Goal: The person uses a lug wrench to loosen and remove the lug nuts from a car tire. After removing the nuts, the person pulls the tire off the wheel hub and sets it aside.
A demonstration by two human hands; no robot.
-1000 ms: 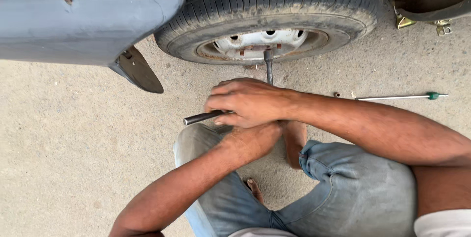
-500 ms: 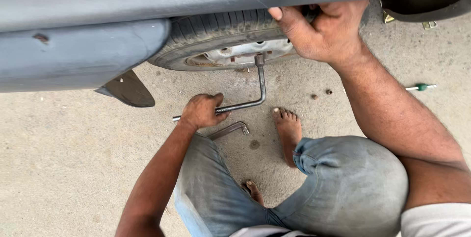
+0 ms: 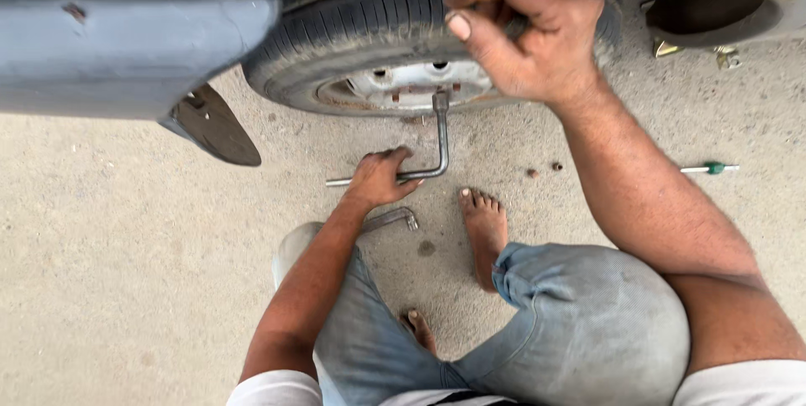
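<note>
We grip the bent wheel wrench (image 3: 424, 150) in our left hand (image 3: 378, 179), its socket on a wheel nut just beyond, right hand (image 3: 533, 36) clasping the tyre (image 3: 353, 41) above; turning comes next, which likely calls for steady leverage

We are outdoors on rough concrete ground (image 3: 109, 255). A car wheel (image 3: 378, 53) and scattered tools mark our roadside repair spot.
</note>
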